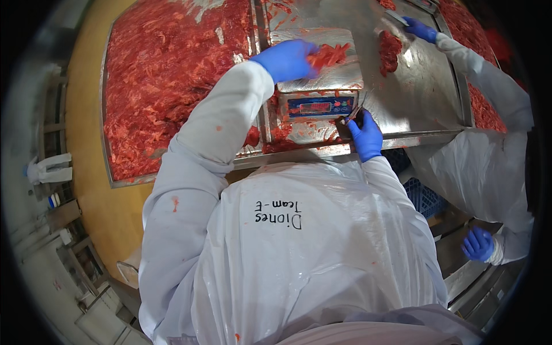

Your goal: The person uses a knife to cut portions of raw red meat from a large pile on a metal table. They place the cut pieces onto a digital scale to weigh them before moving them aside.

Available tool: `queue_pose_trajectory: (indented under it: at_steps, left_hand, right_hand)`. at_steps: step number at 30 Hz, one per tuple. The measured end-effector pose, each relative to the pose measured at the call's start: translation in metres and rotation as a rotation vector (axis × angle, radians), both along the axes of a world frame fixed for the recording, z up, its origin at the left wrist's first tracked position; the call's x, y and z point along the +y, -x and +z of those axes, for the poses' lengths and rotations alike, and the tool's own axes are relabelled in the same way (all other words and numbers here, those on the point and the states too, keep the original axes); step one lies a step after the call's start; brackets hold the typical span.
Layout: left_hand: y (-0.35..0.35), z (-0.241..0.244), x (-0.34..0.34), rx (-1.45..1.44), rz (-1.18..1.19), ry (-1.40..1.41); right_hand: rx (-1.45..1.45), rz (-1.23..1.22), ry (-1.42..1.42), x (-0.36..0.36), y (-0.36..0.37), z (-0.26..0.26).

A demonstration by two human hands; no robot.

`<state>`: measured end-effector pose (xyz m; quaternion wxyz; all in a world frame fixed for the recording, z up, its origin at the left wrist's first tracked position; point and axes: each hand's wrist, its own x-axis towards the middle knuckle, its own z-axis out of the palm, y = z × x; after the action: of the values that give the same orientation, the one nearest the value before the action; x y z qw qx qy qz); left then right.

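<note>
My left hand, in a blue glove, is over the steel platform of a digital scale. Its fingers close on the near end of some strips of raw red meat; the fingertips are blurred. Below the platform sits the scale's blue display panel with lit red digits. My right hand, also gloved in blue, is at the scale's lower right corner. It grips a small metal tool with thin pointed ends, apparently scissors, partly covered by the fingers.
A shallow steel tray spread with raw meat lies to the left. Another piece of meat rests on the steel table. At right, a co-worker's gloved hand holds a tool. Blue crates stand below the table edge.
</note>
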<state>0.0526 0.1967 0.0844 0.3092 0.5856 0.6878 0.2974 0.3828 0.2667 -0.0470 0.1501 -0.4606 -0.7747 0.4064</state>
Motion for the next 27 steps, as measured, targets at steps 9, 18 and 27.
queue_pose_trajectory:
  at_steps: [9, 18, 27]
  left_hand:
    - [0.018, -0.109, -0.088, 0.654, 0.138, 0.229]
    - [-0.018, -0.006, -0.055, -0.602, 0.416, -0.116]
    - [-0.015, -0.036, -0.059, 0.380, 0.271, 0.109]
  right_hand:
    - [-0.046, 0.022, -0.174, -0.004, -0.011, -0.022]
    - [0.278, -0.151, 0.064, 0.002, -0.001, -0.016]
    - [0.201, 0.355, 0.718, -0.007, 0.089, 0.067]
